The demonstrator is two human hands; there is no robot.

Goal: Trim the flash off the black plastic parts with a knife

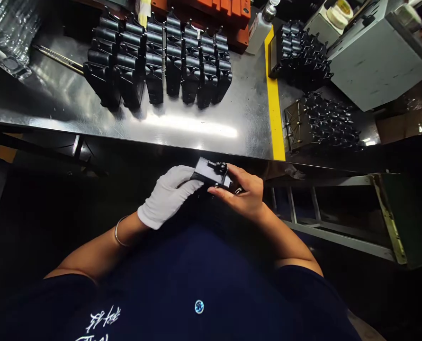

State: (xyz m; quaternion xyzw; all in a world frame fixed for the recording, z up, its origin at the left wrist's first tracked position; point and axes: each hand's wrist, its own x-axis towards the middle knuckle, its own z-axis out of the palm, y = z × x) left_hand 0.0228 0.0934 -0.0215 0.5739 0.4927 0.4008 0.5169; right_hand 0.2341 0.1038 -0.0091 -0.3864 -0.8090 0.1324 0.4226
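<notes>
Head: black parts [173, 57], yellow strip [273, 102] beyond held block [210, 174]

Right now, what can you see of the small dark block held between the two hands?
The dark block looks like plastic, with a flat face shining grey and a black knob-like piece on it. It slants down to the right in view, held before the table's near edge. The gloved left hand grips one end, the bare right hand the other. Its underside is hidden.

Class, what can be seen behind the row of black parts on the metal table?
Behind the black parts, part of an orange block shows. They cover some of its lower side, so whatever is there cannot be seen.
</notes>
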